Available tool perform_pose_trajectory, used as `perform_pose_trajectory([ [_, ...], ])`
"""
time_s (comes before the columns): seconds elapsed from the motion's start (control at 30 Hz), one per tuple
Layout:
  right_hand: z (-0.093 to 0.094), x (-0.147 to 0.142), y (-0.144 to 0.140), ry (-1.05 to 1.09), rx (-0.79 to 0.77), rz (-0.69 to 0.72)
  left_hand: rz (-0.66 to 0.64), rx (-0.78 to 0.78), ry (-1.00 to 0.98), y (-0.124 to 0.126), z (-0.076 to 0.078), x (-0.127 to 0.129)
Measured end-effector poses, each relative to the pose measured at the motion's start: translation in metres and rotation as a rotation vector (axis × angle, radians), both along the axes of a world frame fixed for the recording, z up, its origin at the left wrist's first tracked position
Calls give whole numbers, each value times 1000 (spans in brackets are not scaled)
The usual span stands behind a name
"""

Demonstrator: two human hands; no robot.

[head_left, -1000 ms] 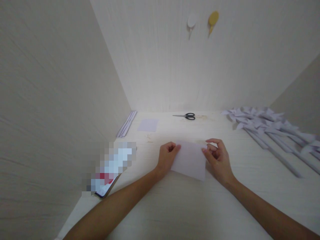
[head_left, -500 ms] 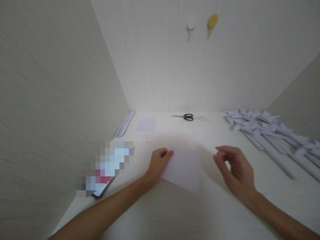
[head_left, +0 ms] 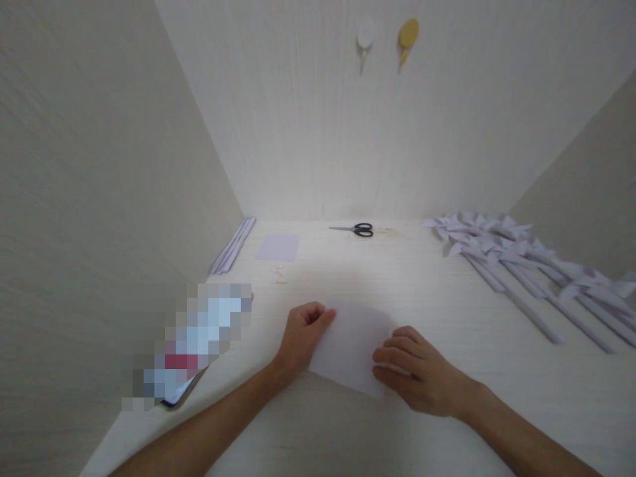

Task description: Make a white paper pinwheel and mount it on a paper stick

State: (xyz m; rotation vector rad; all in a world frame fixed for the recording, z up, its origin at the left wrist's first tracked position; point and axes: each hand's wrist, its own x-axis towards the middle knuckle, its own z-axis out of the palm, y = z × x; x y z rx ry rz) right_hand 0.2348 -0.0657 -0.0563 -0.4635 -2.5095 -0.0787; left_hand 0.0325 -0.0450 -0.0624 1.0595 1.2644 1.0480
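Left hand (head_left: 301,334) pinches plain, pale, four-sided paper (head_left: 350,348); right hand (head_left: 422,371) at its edge, grip unclear.

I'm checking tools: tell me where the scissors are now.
In the head view, the scissors lie on the table near the back wall, right of the loose paper square and just left of some small scraps.

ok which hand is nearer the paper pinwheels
Right. The right hand, at the right edge of the paper sheet, is left of the paper pinwheels and lower in view; the left hand is farther left, pinching the sheet's left side.
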Motion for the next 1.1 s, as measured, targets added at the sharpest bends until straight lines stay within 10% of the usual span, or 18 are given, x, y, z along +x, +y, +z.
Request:
perform_pose_trajectory([
  [0.23, 7, -5, -6, 165, -94, -40, -74, 89, 163, -6, -1, 3],
  [0.47, 6, -17, -9, 355, -541, -348, -276, 137, 268, -15, -3, 8],
  [0.67, -1, -24, -5, 461, -986, -334, -334, 107, 234, -23, -3, 11],
  [0.87, -4, -25, -4, 517, -1103, -415, -355, 99, 193, -21, -2, 9],
  [1.1, -1, -20, 1, 777, -1166, -506, -142, -54, -285, -16, 5, 3],
])
